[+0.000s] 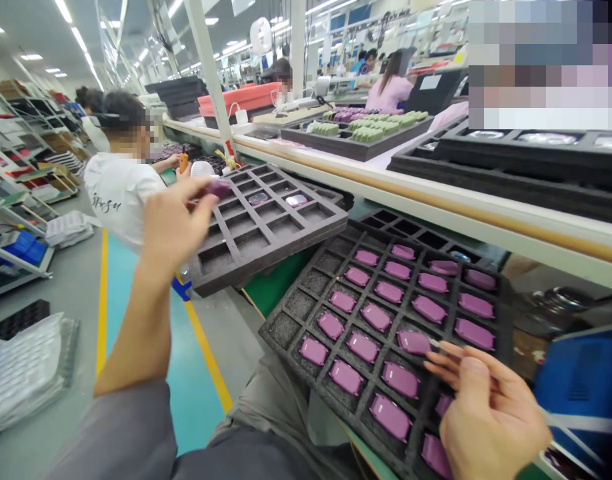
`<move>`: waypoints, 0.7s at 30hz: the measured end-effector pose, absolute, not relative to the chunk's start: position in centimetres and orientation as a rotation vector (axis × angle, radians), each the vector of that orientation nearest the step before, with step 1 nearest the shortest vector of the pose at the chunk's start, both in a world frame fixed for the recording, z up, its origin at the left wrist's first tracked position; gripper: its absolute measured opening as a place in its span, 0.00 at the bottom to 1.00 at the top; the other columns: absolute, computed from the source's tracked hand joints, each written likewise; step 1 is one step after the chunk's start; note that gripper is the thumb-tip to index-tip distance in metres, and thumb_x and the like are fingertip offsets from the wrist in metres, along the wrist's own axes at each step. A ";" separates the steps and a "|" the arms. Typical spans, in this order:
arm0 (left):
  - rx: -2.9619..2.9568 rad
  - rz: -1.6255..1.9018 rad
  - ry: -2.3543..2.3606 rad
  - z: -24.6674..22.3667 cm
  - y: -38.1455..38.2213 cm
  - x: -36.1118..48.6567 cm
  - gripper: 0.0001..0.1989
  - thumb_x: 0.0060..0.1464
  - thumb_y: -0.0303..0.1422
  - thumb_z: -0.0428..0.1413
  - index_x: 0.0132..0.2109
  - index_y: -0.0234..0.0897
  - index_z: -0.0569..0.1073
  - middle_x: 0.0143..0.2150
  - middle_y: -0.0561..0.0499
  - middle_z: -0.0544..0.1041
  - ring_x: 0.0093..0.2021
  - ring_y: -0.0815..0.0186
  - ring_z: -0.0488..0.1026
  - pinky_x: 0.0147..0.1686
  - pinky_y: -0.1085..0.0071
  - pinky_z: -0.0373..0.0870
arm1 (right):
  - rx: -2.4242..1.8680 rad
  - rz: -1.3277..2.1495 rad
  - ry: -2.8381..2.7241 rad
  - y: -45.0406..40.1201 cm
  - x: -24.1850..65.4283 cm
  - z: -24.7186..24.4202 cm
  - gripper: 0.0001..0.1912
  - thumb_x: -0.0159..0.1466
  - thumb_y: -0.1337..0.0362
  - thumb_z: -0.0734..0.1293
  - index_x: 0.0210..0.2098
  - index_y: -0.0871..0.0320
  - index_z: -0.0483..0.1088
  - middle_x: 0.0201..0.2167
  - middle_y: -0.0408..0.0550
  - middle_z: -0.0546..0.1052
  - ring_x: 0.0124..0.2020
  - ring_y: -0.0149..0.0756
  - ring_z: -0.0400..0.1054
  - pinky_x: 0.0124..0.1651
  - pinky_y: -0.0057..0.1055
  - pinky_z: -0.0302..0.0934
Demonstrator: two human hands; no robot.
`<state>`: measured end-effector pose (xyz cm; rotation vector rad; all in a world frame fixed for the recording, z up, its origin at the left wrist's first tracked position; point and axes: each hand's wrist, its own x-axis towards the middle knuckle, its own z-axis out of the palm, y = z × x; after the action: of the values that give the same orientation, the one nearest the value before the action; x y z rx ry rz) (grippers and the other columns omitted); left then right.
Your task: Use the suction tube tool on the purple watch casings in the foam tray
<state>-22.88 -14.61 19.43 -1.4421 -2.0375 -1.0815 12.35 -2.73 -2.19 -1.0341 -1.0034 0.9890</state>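
Observation:
My left hand [173, 220] is raised at the left, its fingers closed on a small purple watch case [219, 188]. It is over the near-left part of a grey foam tray [281, 241], where a couple of shiny pieces [296, 200] lie in the cells. My right hand [491, 407] is low over a dark foam tray [299, 370] filled with rows of purple watch cases [376, 316]. Its fingertips are pinched beside a tilted purple case [414, 342]. A small pale tip shows at those fingers, too small to name. The left column of cells holds no cases.
Above the trays runs a white bench edge [461, 200] bearing a tray of green pieces [371, 127] and stacked black foam trays [526, 170]. A co-worker in a white shirt [121, 193] sits at the left. A blue bin [586, 380] stands at right.

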 end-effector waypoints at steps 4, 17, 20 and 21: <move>-2.135 -1.398 -1.977 11.6 -10.9 -9.8 0.13 0.65 0.30 0.60 0.53 0.44 0.83 0.51 0.49 0.87 0.48 0.58 0.84 0.53 0.61 0.78 | -1.027 0.840 -0.959 -2.8 12.0 -2.0 0.18 0.63 0.48 0.76 0.40 0.57 0.77 0.34 0.46 0.81 0.28 0.36 0.78 0.34 0.38 0.80; -2.028 -2.620 -2.472 -0.2 -1.6 -1.3 0.16 0.53 0.33 0.68 0.49 0.36 0.84 0.43 0.45 0.88 0.42 0.60 0.86 0.46 0.68 0.82 | -0.903 0.739 -1.151 -0.9 12.0 -2.6 0.09 0.73 0.58 0.67 0.43 0.55 0.77 0.42 0.50 0.85 0.45 0.40 0.83 0.50 0.42 0.81; -2.027 -2.634 -2.446 -0.2 -1.8 -1.1 0.16 0.53 0.34 0.69 0.48 0.36 0.84 0.44 0.45 0.88 0.42 0.59 0.86 0.47 0.66 0.83 | -0.904 0.740 -1.177 -1.0 12.2 -2.6 0.07 0.73 0.60 0.67 0.43 0.54 0.77 0.42 0.49 0.85 0.47 0.41 0.83 0.52 0.44 0.81; -2.028 -2.641 -2.431 -0.3 -1.8 -1.0 0.16 0.53 0.35 0.69 0.48 0.36 0.84 0.44 0.45 0.88 0.43 0.59 0.86 0.48 0.66 0.83 | -0.903 0.736 -1.184 -1.0 12.2 -2.6 0.07 0.73 0.61 0.67 0.43 0.54 0.78 0.43 0.49 0.85 0.47 0.41 0.83 0.52 0.44 0.81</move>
<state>-1.02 -1.83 -0.30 -2.0279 -2.4310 -2.6413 12.22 -0.97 -2.63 -0.9035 -1.1838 0.7364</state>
